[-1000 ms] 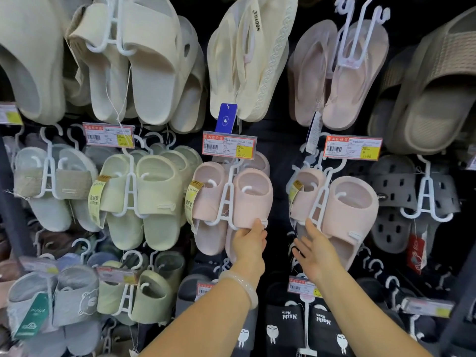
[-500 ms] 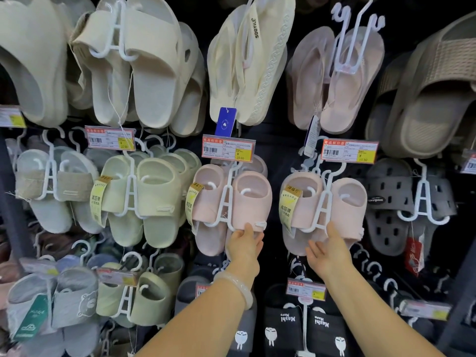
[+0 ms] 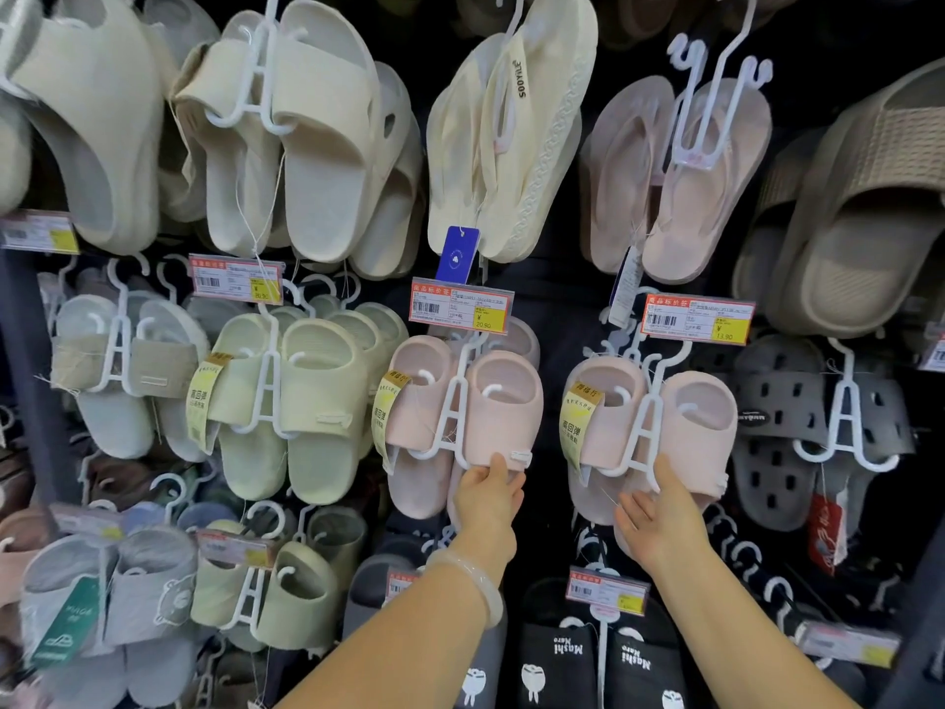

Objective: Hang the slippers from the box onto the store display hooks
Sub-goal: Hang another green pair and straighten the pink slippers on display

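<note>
Two pairs of pink slippers hang side by side on white hangers in the middle row of the display. My left hand [image 3: 488, 496] holds the lower edge of the left pink pair [image 3: 503, 411], fingers curled on its right slipper. My right hand [image 3: 659, 519] rests against the bottom of the right pink pair [image 3: 700, 432], thumb up on the hanger's base, fingers spread below the soles. Each pair carries a yellow tag. Their display hooks are hidden behind the price labels [image 3: 460, 305] [image 3: 696, 319]. The box is not in view.
Pale green slippers [image 3: 301, 401] hang to the left, grey perforated ones [image 3: 797, 427] to the right. Cream and beige sandals fill the top row. Black slippers [image 3: 593, 657] and several bare white hooks [image 3: 736, 545] sit below my hands.
The right pink pair swung from sideways to face front and settled on its hook. My right hand moved from its left edge to under it. My left hand stayed on the left pair.
</note>
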